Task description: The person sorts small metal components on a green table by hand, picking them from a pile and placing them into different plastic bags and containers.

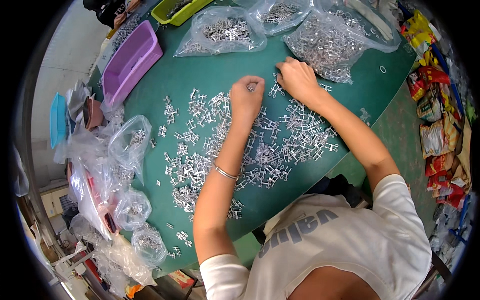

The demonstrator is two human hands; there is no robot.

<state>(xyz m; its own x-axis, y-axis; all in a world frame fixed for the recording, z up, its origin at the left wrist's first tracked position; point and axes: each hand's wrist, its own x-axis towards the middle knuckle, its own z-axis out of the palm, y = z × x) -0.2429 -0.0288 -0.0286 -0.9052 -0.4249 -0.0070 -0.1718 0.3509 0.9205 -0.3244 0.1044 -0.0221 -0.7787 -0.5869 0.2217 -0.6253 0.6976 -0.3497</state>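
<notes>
Watching remotely, I see the left hand (245, 100) curled round metal pieces (251, 87), probably so none spill; whether the right hand (298, 81) grips anything, I can't tell. Loose clips (300, 137) lie beneath, likely spread for easy reach.

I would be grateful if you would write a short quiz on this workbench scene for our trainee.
1. Which arm wears the silvery bracelet above the scattered metal pieces?
2. The purple bin stands: A, between the hands; B, by the right elbow; C, toward the left side of the green table.
3. True or false: the right hand is nearer than the left hand to the large clear bag at upper right.

Key: 1, the left arm; 2, C; 3, true.
</notes>
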